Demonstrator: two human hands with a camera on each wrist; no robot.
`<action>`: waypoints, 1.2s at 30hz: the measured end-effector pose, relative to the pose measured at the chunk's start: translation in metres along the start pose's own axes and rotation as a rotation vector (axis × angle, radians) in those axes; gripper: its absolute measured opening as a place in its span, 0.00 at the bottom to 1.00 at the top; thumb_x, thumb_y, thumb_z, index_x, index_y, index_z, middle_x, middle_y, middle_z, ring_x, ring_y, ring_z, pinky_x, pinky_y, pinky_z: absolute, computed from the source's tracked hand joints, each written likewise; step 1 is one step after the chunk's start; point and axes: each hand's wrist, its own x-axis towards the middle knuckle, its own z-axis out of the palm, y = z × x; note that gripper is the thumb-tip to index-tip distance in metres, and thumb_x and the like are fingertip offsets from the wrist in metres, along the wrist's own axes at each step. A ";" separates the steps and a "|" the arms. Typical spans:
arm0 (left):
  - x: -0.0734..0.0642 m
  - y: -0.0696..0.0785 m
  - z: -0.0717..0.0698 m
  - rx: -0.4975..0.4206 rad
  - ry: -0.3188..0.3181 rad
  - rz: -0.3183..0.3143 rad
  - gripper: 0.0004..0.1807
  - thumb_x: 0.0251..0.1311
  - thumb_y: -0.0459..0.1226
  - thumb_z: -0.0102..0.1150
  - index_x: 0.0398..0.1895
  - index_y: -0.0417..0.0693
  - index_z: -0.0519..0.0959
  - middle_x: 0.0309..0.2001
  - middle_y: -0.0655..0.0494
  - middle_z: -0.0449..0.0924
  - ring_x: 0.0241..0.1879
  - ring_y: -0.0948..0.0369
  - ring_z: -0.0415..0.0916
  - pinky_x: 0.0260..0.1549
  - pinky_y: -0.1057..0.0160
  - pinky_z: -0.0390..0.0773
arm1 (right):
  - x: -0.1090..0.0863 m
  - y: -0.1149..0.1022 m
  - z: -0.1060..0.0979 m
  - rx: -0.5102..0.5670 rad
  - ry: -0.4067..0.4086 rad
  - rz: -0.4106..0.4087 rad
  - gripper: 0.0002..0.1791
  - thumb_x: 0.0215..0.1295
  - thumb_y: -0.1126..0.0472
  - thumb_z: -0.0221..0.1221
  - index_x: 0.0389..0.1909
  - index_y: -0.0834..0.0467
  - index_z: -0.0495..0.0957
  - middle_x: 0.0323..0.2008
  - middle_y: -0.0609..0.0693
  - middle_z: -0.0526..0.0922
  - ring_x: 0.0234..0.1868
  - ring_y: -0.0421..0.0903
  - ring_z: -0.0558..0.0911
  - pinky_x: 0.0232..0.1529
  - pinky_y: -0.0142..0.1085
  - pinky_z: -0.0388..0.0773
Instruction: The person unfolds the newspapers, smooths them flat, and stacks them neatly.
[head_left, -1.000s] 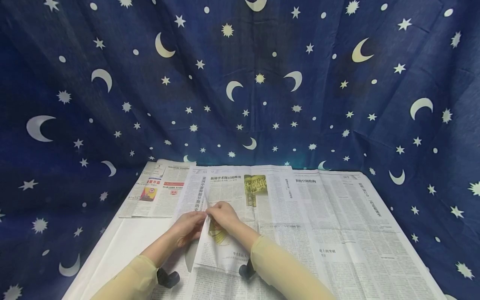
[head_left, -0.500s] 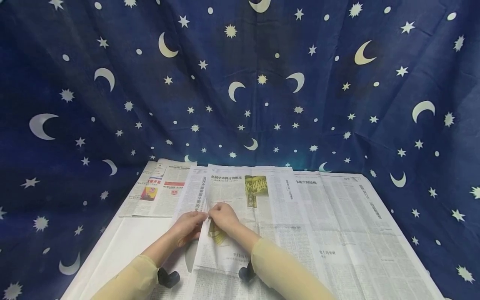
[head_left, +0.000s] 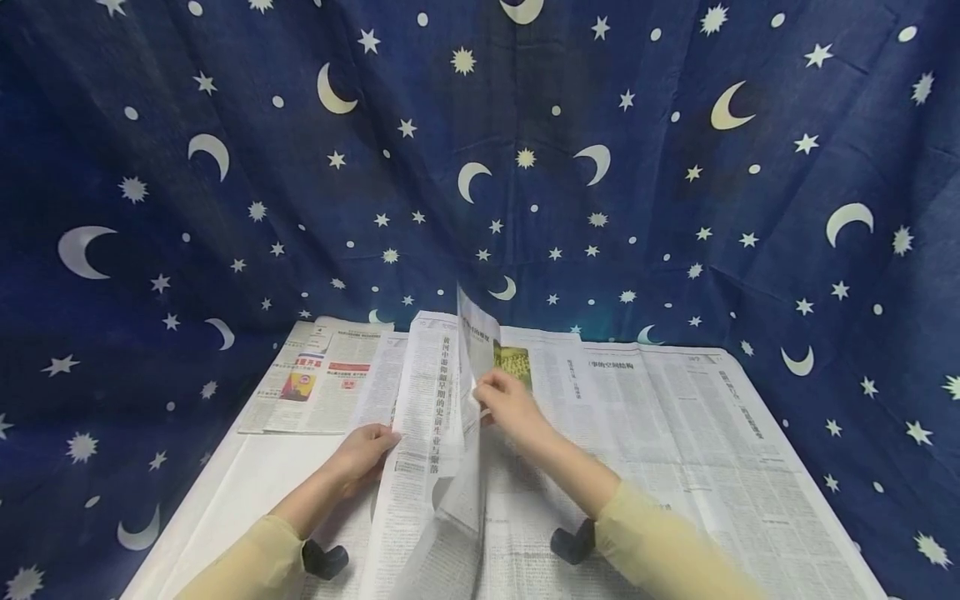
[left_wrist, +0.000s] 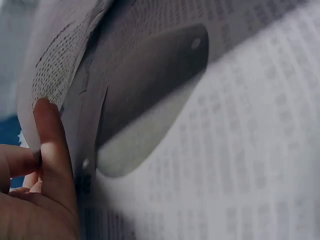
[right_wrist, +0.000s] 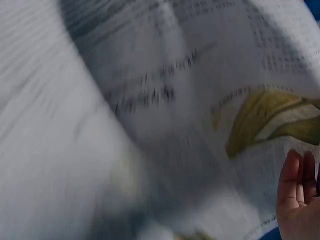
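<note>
A newspaper (head_left: 412, 467) lies spread before me, one of its pages (head_left: 468, 467) raised and bent upright near the middle. My right hand (head_left: 513, 410) holds the raised page by its edge, fingers curled. In the right wrist view the fingers of that hand (right_wrist: 299, 187) are beside a page with a yellow-green picture (right_wrist: 270, 117). On the other side, my left hand (head_left: 362, 452) grips the newspaper's left edge. The left wrist view shows its thumb and finger (left_wrist: 52, 145) pinching the paper there, near a printed grey oval shape (left_wrist: 155, 95).
Folded newspapers (head_left: 326, 383) with red headlines lie at the back left of the white table (head_left: 240, 492). More opened sheets (head_left: 690, 450) spread to the right. Behind the table hangs a dark blue curtain (head_left: 420, 108) with moons and stars.
The right hand has moved right and slightly away from me, lifting the page off the one beneath and exposing a column of headline text. The left hand has shifted slightly left.
</note>
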 end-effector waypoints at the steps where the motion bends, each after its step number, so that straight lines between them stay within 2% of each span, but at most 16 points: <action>1: -0.001 0.000 -0.002 -0.002 0.015 0.000 0.19 0.68 0.43 0.45 0.46 0.33 0.70 0.39 0.44 0.77 0.35 0.53 0.80 0.32 0.55 0.81 | -0.007 -0.010 -0.011 -0.002 0.009 -0.009 0.09 0.61 0.62 0.53 0.38 0.64 0.73 0.37 0.58 0.78 0.35 0.51 0.79 0.37 0.44 0.79; 4: -0.004 0.002 -0.010 0.001 0.061 -0.012 0.19 0.67 0.44 0.47 0.46 0.34 0.71 0.39 0.44 0.77 0.34 0.53 0.80 0.32 0.56 0.81 | -0.018 -0.023 -0.049 -0.042 0.040 -0.021 0.10 0.62 0.62 0.54 0.39 0.65 0.73 0.39 0.58 0.78 0.36 0.52 0.79 0.37 0.43 0.80; 7: -0.006 0.001 -0.019 0.026 0.105 -0.023 0.18 0.66 0.44 0.48 0.44 0.35 0.72 0.37 0.45 0.78 0.33 0.53 0.80 0.30 0.56 0.81 | -0.031 -0.027 -0.088 -0.122 0.074 -0.022 0.10 0.62 0.61 0.53 0.39 0.64 0.72 0.39 0.58 0.78 0.37 0.51 0.79 0.37 0.42 0.80; 13: -0.012 -0.006 -0.045 0.137 0.179 -0.033 0.18 0.65 0.45 0.49 0.42 0.38 0.74 0.34 0.48 0.79 0.30 0.55 0.80 0.27 0.59 0.80 | -0.055 -0.014 -0.171 -0.235 0.059 0.030 0.15 0.66 0.57 0.52 0.42 0.67 0.68 0.40 0.59 0.76 0.39 0.51 0.78 0.38 0.42 0.79; 16: -0.016 -0.008 -0.058 0.182 0.212 -0.048 0.18 0.65 0.46 0.50 0.42 0.38 0.75 0.33 0.49 0.79 0.29 0.56 0.78 0.25 0.62 0.77 | -0.068 -0.007 -0.210 -0.313 0.035 0.090 0.20 0.68 0.52 0.52 0.45 0.67 0.68 0.41 0.59 0.75 0.40 0.51 0.77 0.38 0.41 0.79; 21: -0.023 -0.013 -0.072 0.241 0.229 -0.062 0.19 0.65 0.47 0.50 0.42 0.38 0.75 0.33 0.51 0.79 0.29 0.57 0.76 0.23 0.64 0.73 | -0.086 0.008 -0.266 -0.488 -0.015 0.188 0.22 0.67 0.48 0.52 0.46 0.65 0.71 0.41 0.57 0.77 0.41 0.51 0.77 0.36 0.41 0.77; 25: -0.027 -0.017 -0.077 0.274 0.246 -0.071 0.18 0.64 0.47 0.52 0.41 0.39 0.76 0.32 0.52 0.79 0.28 0.58 0.74 0.22 0.64 0.72 | -0.098 0.023 -0.302 -0.614 -0.016 0.246 0.20 0.68 0.50 0.51 0.44 0.65 0.72 0.39 0.55 0.76 0.38 0.49 0.77 0.34 0.40 0.77; 28: -0.030 -0.018 -0.079 0.296 0.265 -0.070 0.17 0.63 0.46 0.52 0.39 0.39 0.76 0.31 0.52 0.79 0.27 0.58 0.73 0.20 0.65 0.70 | -0.104 0.036 -0.324 -0.671 -0.006 0.285 0.16 0.70 0.54 0.48 0.40 0.67 0.71 0.35 0.55 0.75 0.35 0.49 0.76 0.32 0.40 0.76; 32: -0.033 -0.020 -0.082 0.309 0.267 -0.070 0.17 0.63 0.46 0.53 0.39 0.38 0.76 0.31 0.52 0.79 0.27 0.58 0.73 0.20 0.65 0.69 | -0.109 0.054 -0.343 -0.704 0.012 0.336 0.12 0.69 0.60 0.45 0.30 0.65 0.69 0.25 0.52 0.71 0.29 0.47 0.74 0.27 0.40 0.73; 36: -0.034 -0.024 -0.085 0.310 0.269 -0.075 0.17 0.63 0.46 0.53 0.39 0.38 0.76 0.32 0.52 0.78 0.28 0.58 0.73 0.20 0.65 0.70 | -0.110 0.077 -0.353 -0.720 0.065 0.371 0.14 0.66 0.62 0.44 0.20 0.58 0.66 0.17 0.48 0.67 0.20 0.45 0.70 0.22 0.39 0.71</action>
